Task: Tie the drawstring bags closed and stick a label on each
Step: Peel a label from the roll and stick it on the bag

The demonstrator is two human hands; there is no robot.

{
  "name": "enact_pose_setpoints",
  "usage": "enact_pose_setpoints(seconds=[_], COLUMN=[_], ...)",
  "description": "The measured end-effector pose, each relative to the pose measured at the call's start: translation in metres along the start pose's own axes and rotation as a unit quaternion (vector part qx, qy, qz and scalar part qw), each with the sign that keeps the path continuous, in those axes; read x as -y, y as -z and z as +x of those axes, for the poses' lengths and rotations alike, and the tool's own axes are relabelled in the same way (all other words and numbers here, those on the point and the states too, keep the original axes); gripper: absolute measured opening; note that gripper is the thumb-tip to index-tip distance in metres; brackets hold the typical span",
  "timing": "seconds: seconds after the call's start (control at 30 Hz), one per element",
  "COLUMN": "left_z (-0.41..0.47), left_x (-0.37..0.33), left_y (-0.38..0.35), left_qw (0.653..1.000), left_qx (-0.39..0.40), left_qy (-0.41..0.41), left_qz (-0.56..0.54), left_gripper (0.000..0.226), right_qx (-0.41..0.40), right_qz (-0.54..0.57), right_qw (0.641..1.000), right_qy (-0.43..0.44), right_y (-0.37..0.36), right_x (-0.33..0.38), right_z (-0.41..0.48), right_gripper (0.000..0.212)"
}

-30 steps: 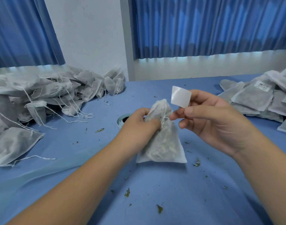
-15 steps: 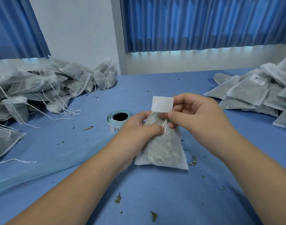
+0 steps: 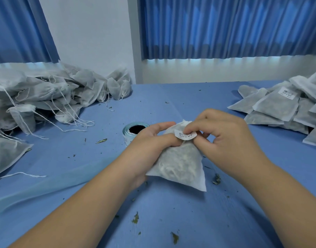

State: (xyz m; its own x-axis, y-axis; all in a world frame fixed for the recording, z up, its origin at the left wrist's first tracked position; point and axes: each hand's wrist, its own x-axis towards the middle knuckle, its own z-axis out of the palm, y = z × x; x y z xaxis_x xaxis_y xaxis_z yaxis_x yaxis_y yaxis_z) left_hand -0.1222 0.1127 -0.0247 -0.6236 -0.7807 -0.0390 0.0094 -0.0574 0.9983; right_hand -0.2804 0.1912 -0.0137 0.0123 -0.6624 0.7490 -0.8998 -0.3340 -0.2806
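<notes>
Labelling step: my left hand (image 3: 150, 140) grips the bag (image 3: 180, 165), my right hand (image 3: 225, 135) pinches the label (image 3: 185, 135) against it; next probably needs pressing flat.

A heap of white fabric drawstring bags (image 3: 46, 97), strings trailing, is crowding the left of the blue-covered table (image 3: 198, 97). A stack of flat grey labelled pouches (image 3: 279, 110) is blocking the right. A pale blue roll of labels (image 3: 126, 136) is standing mid-table, and a bare lane is running behind it.

Blue curtains (image 3: 225, 27) fill the top of the frame, a white wall (image 3: 89, 33) between them; leaf crumbs (image 3: 174, 238) dot the blue table (image 3: 216, 221).
</notes>
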Motion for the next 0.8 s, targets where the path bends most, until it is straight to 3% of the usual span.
enact_pose_setpoints(seconds=[0.13,0.27,0.37,0.43,0.5,0.57,0.7,0.8], left_z=[0.0,0.003,0.003,-0.003,-0.001,0.001,-0.001,0.0], left_x=[-0.003,-0.008,-0.006,-0.001,0.001,0.0,0.002,0.004], left_y=[-0.001,-0.002,-0.006,-0.004,-0.001,0.0,-0.004,-0.008], left_qw=[0.999,0.999,0.997,0.997,0.996,0.995,0.995,0.992], left_qx=[-0.012,0.005,-0.03,-0.032,-0.054,-0.064,-0.055,-0.048], left_qy=[0.01,0.027,0.018,0.013,0.003,-0.016,-0.078,-0.112], left_qz=[-0.034,-0.042,-0.065,-0.067,-0.069,-0.068,-0.035,-0.035], left_gripper=[0.056,0.02,0.023,0.051,0.05,0.042,0.034,0.029], right_qx=[0.027,0.075,0.115,0.124,0.114,0.091,0.035,0.007], right_qz=[-0.028,-0.053,-0.058,-0.049,-0.026,0.035,0.155,0.192], right_qw=[0.999,0.996,0.992,0.991,0.993,0.993,0.966,0.936], right_qy=[0.017,0.003,-0.006,-0.005,-0.018,-0.072,-0.205,-0.294], right_y=[0.004,0.006,0.006,0.004,0.003,0.001,-0.005,-0.006], right_x=[0.001,0.003,0.004,0.004,0.006,0.008,0.014,0.011], right_z=[0.0,0.0,0.001,0.0,-0.001,-0.001,0.001,0.001], right_gripper=[0.023,0.024,0.034,0.044,0.05,0.045,0.006,0.027])
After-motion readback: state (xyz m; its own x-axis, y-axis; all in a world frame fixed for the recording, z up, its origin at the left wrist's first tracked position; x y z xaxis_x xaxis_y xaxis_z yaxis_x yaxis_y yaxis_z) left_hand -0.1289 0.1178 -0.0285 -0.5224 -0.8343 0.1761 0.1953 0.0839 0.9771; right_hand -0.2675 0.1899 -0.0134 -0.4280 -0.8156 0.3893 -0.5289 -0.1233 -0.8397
